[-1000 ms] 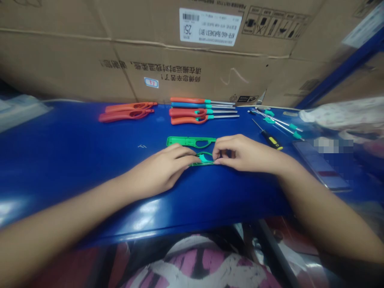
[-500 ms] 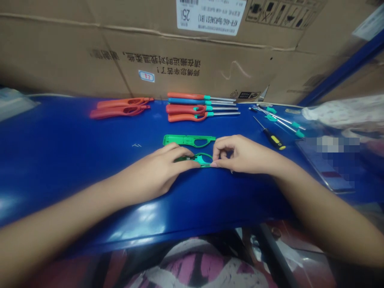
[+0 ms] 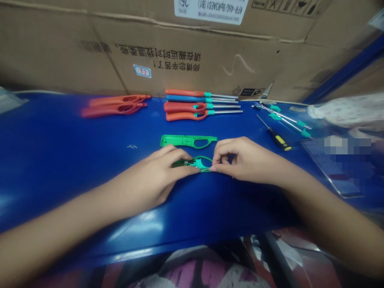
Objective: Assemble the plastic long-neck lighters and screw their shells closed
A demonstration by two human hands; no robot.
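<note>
On the blue table, my left hand (image 3: 159,170) is closed on a green lighter shell half (image 3: 179,163) with a finger loop, its fingers and thumb covering the handle end. A teal trigger (image 3: 198,163) sits inside this half. My right hand (image 3: 243,160) pinches at the shell's front end, thumb against fingertips; whatever lies between them is mostly hidden. Just beyond both hands, the matching green shell half (image 3: 180,140) lies with its hollow side up. A few tiny screws (image 3: 132,147) lie to the left.
Several long-nosed lighters (image 3: 186,107) lie in a row at the back, beside red-orange shells (image 3: 120,107). At right are metal tubes with teal parts (image 3: 288,119), a black-and-yellow screwdriver (image 3: 279,139) and a phone-like flat object (image 3: 330,168). A large carton (image 3: 210,44) stands behind.
The camera view has shifted slightly, so the table's things appear moved a little. Both hands keep nearly the same hold on the green shell half.
</note>
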